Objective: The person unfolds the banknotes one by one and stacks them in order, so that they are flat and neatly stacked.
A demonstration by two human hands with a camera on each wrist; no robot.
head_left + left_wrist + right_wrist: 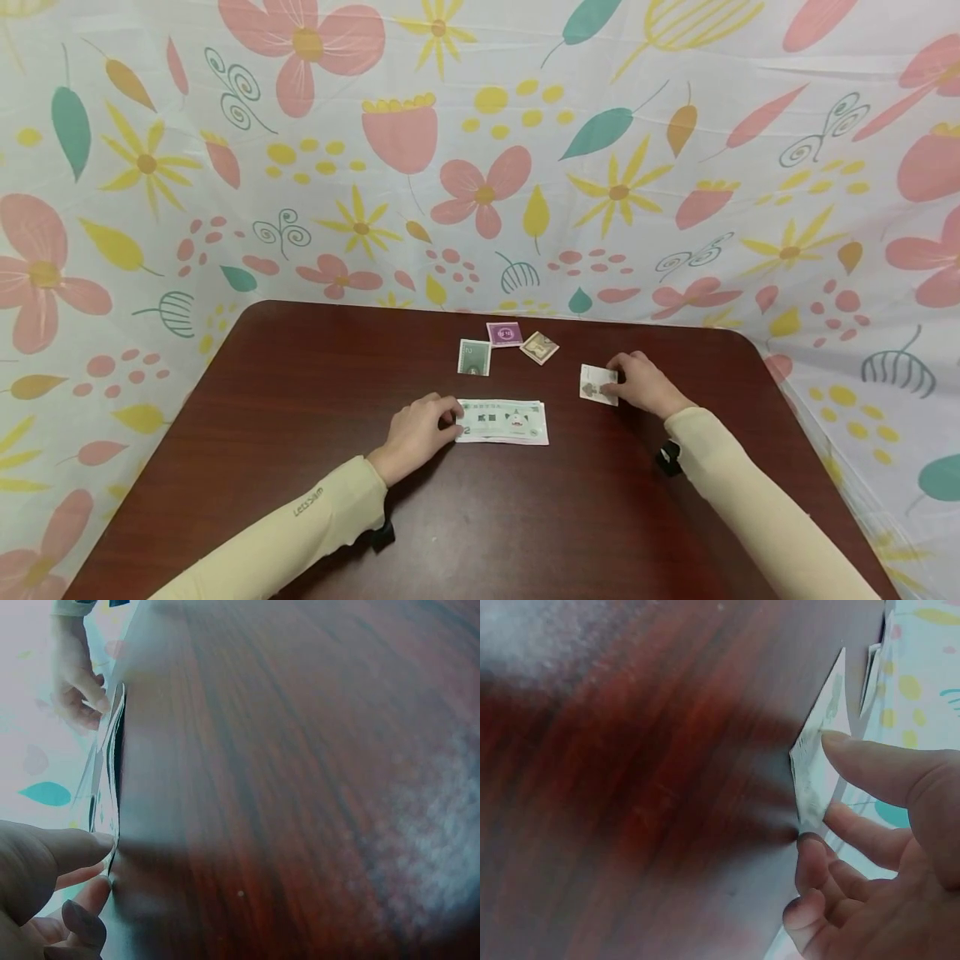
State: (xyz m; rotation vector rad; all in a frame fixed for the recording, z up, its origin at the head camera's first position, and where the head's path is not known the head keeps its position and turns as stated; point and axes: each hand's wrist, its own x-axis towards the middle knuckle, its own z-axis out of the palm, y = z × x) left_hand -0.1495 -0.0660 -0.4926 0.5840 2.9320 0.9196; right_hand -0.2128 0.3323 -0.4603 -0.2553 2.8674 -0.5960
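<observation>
My left hand (422, 427) pinches the left end of a small stack of pale green play banknotes (502, 422) between thumb and fingers. The top note bears a cartoon face and a 2 in its corner. In the left wrist view the stack (113, 772) shows edge-on, with the thumb at its near end. Farther right, my right hand (647, 385) grips a small pale folded note (592, 377) by its right side. Its thumb lies on the printed face of the note (817, 769) in the right wrist view, with the fingers at the edge.
Behind the stack lie a green folded note (474, 357), a purple one (504, 334) and a tan one (539, 347), close together. All rest on a dark red-brown table (315, 375). A flower-printed cloth (480, 125) hangs along its back and sides.
</observation>
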